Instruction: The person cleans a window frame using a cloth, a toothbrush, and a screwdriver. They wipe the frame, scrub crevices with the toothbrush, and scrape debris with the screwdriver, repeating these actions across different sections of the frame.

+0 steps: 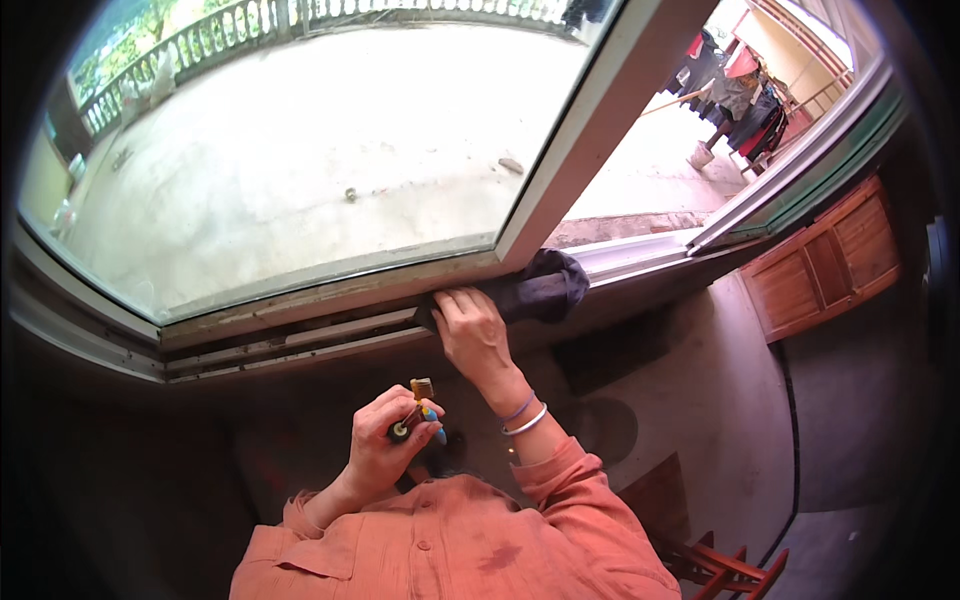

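Note:
My left hand [386, 431] is closed around a small brush [423, 388] with a yellow and blue handle, its bristles pointing up. In the same fist sits a slim tool with a dark round handle end [398, 431]; its kind I cannot tell. My right hand [474, 334] presses a dark cloth [553, 289] down onto the sliding window's bottom track [300, 346]. Part of the cloth bunches up beyond my fingers, at the corner of the window sash [517, 244]. Dark dirt shows along the track grooves to the left of the cloth.
The glass pane [315, 165] fills the upper left, with a terrace and balustrade [195, 45] outside. Right of the sash is an open gap, with hanging laundry [739, 94] beyond. Indoors are a wooden cabinet door [829, 259] and a red wooden stool [731, 566].

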`<state>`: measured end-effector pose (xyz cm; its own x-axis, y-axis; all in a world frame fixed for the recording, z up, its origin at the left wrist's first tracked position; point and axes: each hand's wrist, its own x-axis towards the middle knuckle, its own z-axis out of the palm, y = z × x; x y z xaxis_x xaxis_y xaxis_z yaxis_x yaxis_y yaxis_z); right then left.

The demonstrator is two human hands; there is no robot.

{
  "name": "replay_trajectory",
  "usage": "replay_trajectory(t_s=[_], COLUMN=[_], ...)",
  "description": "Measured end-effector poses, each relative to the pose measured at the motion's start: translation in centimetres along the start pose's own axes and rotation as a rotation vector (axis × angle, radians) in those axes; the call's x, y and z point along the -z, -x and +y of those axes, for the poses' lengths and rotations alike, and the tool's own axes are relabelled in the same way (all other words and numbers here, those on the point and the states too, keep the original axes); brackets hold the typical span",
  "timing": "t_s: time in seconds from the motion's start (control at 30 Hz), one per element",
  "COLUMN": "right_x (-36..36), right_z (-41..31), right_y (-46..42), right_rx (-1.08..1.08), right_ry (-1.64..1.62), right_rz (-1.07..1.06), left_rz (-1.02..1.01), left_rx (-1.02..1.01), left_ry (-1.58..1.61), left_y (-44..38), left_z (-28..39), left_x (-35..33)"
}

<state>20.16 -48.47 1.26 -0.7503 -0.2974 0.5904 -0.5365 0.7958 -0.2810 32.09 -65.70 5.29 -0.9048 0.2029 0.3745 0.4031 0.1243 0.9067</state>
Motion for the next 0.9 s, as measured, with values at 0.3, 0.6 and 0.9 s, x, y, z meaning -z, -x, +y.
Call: replay_trajectory(t_s=[0.3,0.6,0.9], right_x=[10.6,14.9,14.6], right_z=[-2.0,2.6,11.5], right_y=[8.6,6.2,-4.3], right_rx=[-0.397,-0.156,0.206], right_ry=[-0.839,-0.137,0.444], right_rz=[-0.059,-0.197,-0.630], left_rz=[0.099,0.037,0.164], left_rx=[0.453,0.263,-0.036], left_ry=[0.355,0.205,-0.311], left_y=[-0.3,-2.9,-5.3], left_z=[-0.1,-3.3,-6.0], left_x=[-3.6,-8.6,-6.5])
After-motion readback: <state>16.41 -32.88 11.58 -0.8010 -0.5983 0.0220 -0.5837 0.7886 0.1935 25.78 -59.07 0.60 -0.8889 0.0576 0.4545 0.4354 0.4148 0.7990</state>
